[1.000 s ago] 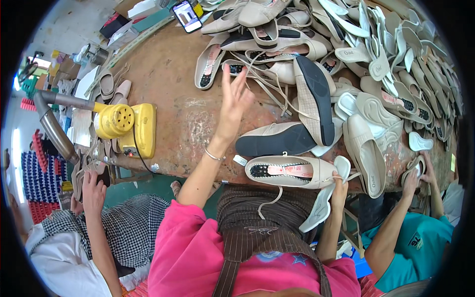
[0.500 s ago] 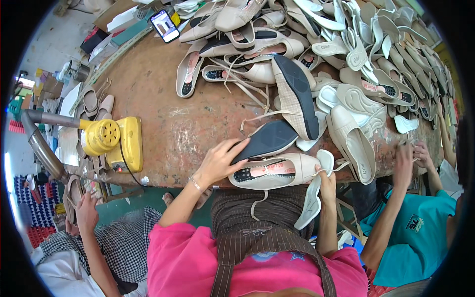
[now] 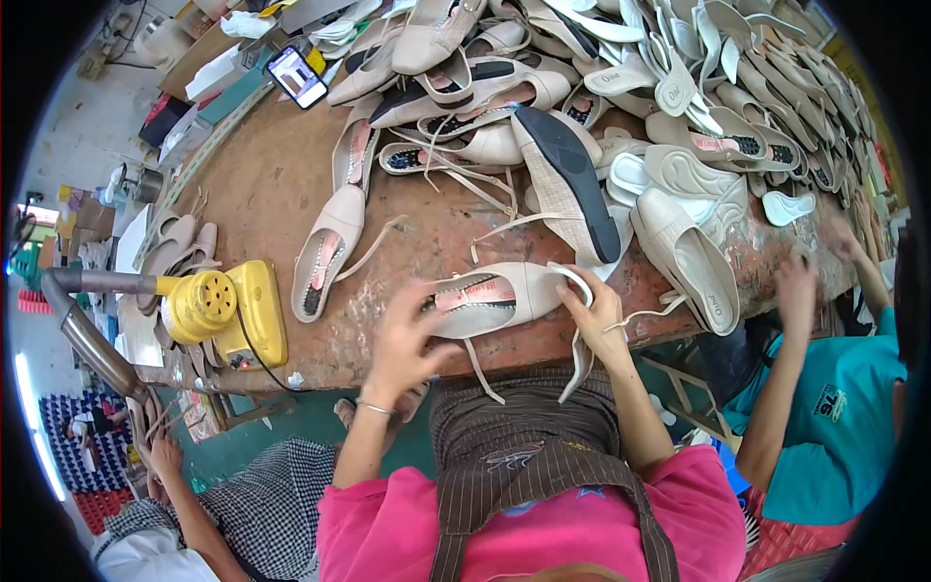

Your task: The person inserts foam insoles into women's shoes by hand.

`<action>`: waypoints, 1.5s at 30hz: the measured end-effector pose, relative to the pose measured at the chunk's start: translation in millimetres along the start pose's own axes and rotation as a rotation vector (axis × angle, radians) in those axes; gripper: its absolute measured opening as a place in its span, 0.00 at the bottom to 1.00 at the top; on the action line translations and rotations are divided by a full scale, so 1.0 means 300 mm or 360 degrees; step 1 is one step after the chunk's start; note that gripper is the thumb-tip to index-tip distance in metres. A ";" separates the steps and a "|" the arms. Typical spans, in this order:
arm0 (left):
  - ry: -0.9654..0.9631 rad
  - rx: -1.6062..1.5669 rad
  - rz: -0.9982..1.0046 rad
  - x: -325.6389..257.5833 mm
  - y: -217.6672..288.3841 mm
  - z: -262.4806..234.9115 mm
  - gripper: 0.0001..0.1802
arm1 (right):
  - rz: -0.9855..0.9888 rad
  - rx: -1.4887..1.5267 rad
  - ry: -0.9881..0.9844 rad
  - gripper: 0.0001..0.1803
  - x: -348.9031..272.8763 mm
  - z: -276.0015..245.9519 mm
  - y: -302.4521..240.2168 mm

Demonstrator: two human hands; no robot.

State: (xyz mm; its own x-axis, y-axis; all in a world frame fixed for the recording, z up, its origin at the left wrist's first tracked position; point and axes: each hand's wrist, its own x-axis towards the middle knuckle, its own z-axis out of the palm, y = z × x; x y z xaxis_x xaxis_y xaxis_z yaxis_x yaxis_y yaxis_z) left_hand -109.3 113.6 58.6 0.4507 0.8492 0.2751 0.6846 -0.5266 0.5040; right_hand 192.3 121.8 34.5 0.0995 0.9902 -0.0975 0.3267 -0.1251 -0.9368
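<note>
A beige flat shoe (image 3: 514, 303) lies upright at the table's front edge, toe to the right; its lining shows a pink patch and a dark speckled border, and its strap hangs over the edge. Beside its heel is my left hand (image 3: 400, 339), thumb and fingers apart, slightly blurred and gripping nothing I can see. At the toe, my right hand (image 3: 599, 312) pinches a thin white insole (image 3: 578, 361), seen edge-on and drooping past the table edge. Further left stands a second beige flat (image 3: 341, 218), its strap spread to the right.
A heap of beige shoes (image 3: 427, 39) and loose insoles (image 3: 621, 80) covers the back and right. A shoe (image 3: 572, 179) shows its black sole; another (image 3: 684, 252) stands right. Left are a yellow machine (image 3: 242, 315) and a phone (image 3: 299, 78). Co-workers' hands (image 3: 797, 296) work at both sides.
The shoe that lay sole-up under my left hand now stands upright further left. My left hand has come back beside the other shoe's heel. The white insole has shifted left with my right hand.
</note>
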 end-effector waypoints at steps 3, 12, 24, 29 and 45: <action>-0.0037 0.0143 0.0148 -0.002 0.058 0.125 0.19 | -0.0157 -0.0294 0.0095 0.30 -0.011 -0.058 -0.047; 0.0293 -0.0066 -0.0096 -0.066 0.168 0.221 0.13 | 0.0158 0.0543 -0.0407 0.27 -0.011 -0.207 -0.040; 0.0672 -0.1074 -0.1369 -0.192 0.041 0.185 0.25 | -0.1224 -0.0949 -0.0633 0.26 -0.061 0.194 -0.126; 0.0618 -0.1115 -0.1232 -0.200 0.016 0.180 0.28 | -0.1075 -0.0491 -0.0552 0.12 -0.064 0.297 -0.106; 0.0724 -0.1000 -0.1381 -0.152 0.000 0.188 0.19 | -0.0925 -0.0447 -0.0662 0.11 -0.038 0.414 -0.080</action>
State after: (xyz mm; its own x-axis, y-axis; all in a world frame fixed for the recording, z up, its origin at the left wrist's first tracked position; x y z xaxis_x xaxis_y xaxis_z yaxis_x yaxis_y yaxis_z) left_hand -97.6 72.6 0.0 -0.3650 0.9176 -0.1572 0.2005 0.2424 0.9492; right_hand 66.7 121.2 16.5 -0.5048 0.8362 0.2141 0.4503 0.4668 -0.7611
